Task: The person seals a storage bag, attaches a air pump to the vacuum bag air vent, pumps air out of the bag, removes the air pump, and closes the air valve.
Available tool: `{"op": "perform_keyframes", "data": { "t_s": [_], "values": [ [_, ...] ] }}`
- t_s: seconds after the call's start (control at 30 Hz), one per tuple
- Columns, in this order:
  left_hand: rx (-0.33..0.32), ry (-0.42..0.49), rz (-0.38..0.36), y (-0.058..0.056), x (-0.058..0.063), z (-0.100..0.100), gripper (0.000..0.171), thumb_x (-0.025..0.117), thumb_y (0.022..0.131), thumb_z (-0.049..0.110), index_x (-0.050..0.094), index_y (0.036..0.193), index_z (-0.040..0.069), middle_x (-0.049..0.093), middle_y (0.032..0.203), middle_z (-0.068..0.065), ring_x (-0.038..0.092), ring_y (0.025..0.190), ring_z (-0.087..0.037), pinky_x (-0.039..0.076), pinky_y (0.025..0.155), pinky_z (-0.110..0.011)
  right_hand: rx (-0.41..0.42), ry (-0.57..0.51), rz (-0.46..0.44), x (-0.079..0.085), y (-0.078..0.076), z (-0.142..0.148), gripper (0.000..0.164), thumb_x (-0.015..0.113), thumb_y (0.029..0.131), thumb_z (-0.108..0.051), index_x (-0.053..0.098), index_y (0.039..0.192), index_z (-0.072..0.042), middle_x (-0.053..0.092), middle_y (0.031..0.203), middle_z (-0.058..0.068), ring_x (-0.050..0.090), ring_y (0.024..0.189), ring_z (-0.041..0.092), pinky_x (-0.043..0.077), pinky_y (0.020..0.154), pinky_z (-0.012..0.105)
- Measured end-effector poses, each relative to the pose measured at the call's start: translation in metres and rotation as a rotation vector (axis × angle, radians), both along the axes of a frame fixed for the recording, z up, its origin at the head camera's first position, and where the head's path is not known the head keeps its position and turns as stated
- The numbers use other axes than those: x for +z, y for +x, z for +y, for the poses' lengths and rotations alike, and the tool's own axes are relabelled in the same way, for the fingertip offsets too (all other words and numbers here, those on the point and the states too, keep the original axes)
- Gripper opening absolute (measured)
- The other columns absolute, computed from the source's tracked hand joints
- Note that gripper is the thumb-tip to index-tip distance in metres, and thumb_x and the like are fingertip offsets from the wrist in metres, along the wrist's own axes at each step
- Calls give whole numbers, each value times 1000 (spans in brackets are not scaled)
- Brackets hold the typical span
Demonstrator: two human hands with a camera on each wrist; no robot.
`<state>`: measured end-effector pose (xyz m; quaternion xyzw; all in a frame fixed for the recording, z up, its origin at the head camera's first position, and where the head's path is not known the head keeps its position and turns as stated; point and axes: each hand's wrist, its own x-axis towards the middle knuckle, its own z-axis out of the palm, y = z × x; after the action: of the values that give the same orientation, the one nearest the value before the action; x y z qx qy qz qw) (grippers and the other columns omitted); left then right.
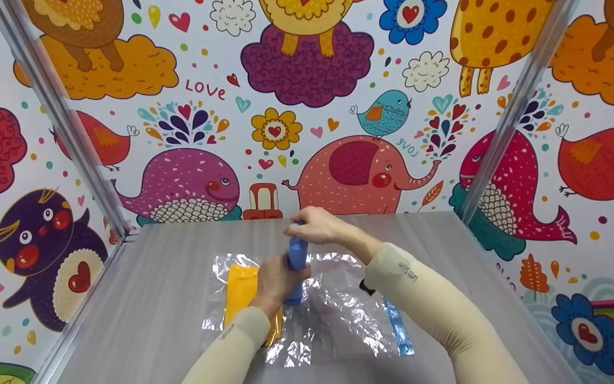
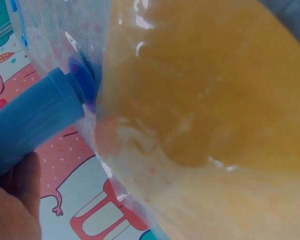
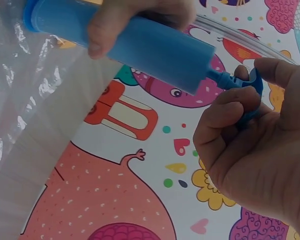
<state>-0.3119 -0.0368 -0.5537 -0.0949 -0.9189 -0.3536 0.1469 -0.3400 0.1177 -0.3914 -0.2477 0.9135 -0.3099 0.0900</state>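
A blue hand pump [image 1: 297,253] stands upright on a clear plastic vacuum bag [image 1: 349,314]. My left hand [image 1: 280,280] grips the pump's barrel, its fingers wrapped round it. Above it, my right hand [image 1: 320,225] holds the handle [image 3: 252,90] at the pump's top, fingers curled about it in the right wrist view. A short length of rod shows between handle and barrel. In the left wrist view the pump's foot meets a round blue valve [image 2: 82,82] on the bag. Folded yellow cloth [image 1: 240,290] lies inside the bag's left part.
The bag lies on a grey wood-grain table [image 1: 142,298]. A blue strip [image 1: 398,328] runs along the bag's right edge. Behind the table rises a wall with cartoon animals [image 1: 349,181], with metal posts [image 1: 72,128] at the corners.
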Motion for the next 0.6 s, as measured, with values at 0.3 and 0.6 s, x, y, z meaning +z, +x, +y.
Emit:
{"op": "perform_keyframes", "data": {
  "t_s": [0.3, 0.6],
  "values": [
    [-6, 149, -82, 4, -1, 1, 34, 94, 86, 37, 80, 104, 11, 87, 98, -10, 84, 85, -28, 72, 84, -51, -12, -107, 60, 66, 5, 10, 35, 70, 107, -34, 61, 77, -17, 47, 67, -7, 42, 64, 12, 37, 59, 28],
    [8, 182, -153, 3, 0, 0, 37, 94, 88, 39, 82, 104, 8, 87, 97, -11, 84, 84, -29, 72, 89, -56, -32, -213, 138, 114, 16, 15, 31, 70, 105, -32, 69, 79, -15, 45, 66, -8, 39, 65, 14, 33, 59, 29]
  ]
}}
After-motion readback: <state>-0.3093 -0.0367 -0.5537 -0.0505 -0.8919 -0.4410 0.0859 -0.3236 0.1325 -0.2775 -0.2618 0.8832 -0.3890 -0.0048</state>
